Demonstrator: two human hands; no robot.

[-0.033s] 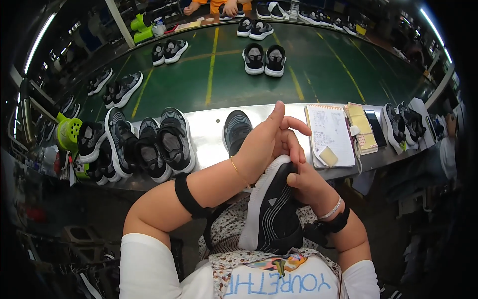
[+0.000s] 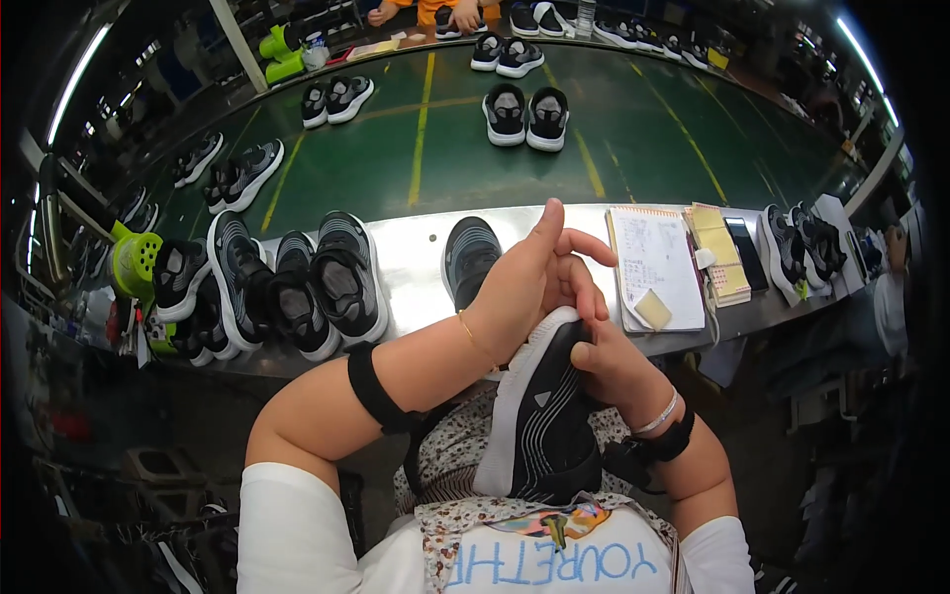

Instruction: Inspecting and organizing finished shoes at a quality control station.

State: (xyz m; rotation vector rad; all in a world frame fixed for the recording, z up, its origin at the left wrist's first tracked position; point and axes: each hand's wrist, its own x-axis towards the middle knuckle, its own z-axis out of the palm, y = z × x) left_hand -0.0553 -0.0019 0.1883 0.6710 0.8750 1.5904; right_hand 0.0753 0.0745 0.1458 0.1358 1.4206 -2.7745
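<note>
A black sneaker (image 2: 549,426) with a white sole and thin pale side lines is held on end against my apron (image 2: 440,465). Its sole faces left. My right hand (image 2: 618,366) grips its upper end, thumb against the black upper. Just above that end is my left hand (image 2: 534,282), its thumb raised and its fingers bent loosely and apart. The left palm is at the sole's tip; whether it presses there I cannot tell. Another sneaker (image 2: 470,252), black and grey, lies on the metal ledge (image 2: 411,247), partly hidden by my left hand.
Several sneakers (image 2: 346,282) crowd the ledge's left part beside a green perforated device (image 2: 137,262). On the right are a notebook (image 2: 653,262), a yellow pad (image 2: 717,252), a phone (image 2: 745,252) and more shoes (image 2: 792,247). Pairs stand on the green belt (image 2: 396,153); another person's hand (image 2: 462,17) is beyond.
</note>
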